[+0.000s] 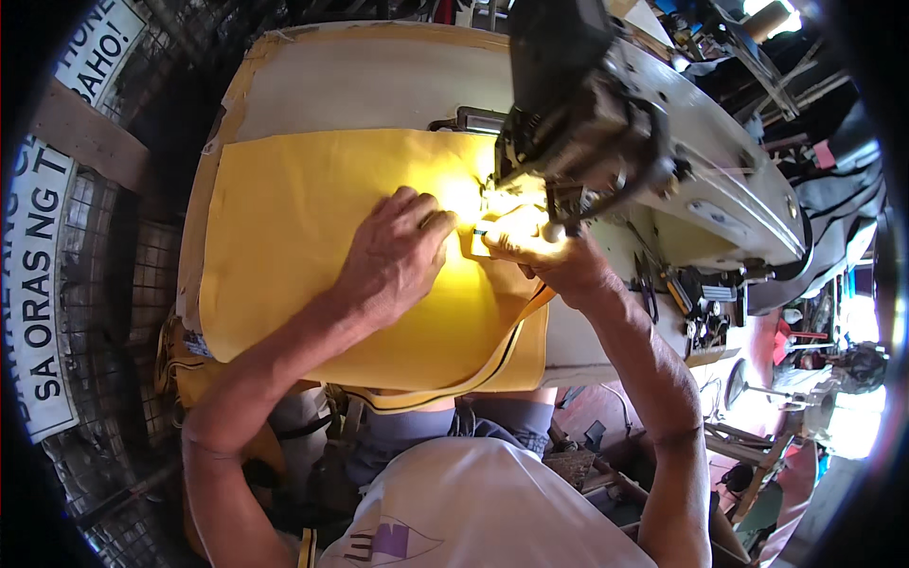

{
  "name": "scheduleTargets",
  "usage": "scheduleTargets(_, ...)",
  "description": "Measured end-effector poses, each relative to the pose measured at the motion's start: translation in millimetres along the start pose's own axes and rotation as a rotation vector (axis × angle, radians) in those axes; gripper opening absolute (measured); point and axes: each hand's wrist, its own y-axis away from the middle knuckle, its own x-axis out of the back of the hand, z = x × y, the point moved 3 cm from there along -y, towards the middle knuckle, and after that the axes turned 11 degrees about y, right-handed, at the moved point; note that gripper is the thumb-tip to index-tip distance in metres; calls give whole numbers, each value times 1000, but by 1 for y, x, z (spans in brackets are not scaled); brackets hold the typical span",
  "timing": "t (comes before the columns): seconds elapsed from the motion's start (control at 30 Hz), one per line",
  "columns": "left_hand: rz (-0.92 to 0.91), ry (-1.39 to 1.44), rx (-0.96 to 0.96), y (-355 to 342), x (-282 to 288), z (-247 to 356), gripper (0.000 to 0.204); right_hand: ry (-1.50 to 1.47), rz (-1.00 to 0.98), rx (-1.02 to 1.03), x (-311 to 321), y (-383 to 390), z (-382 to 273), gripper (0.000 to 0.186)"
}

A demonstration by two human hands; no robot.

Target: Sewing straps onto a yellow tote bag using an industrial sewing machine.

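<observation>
the left hand (396, 248) lies on the yellow sheet (294, 275), fingers curled inward; whether it grips any material cannot be told. just to its right, the right hand (544, 248) is closed, thumb and fingers pinching the dark-edged yellow strip (512, 343) close under the sewing machine (578, 104). from that hand the strip curves down across the sheet and past its near edge. the sheet is spread flat on the pale worktop (379, 80), brightly lit beside the machine's needle area. farther right, small hand tools (684, 292) lie beside the machine.
</observation>
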Motion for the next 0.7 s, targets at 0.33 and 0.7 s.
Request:
scheduleTargets(0.33,4,55,-164,2,-3,-31,20,-56,-68,-305,-7,-26,5,17)
scheduleTargets(0.7,34,103,-128,3,0,-31,25,-43,-24,-458,-13,-29,-15,14)
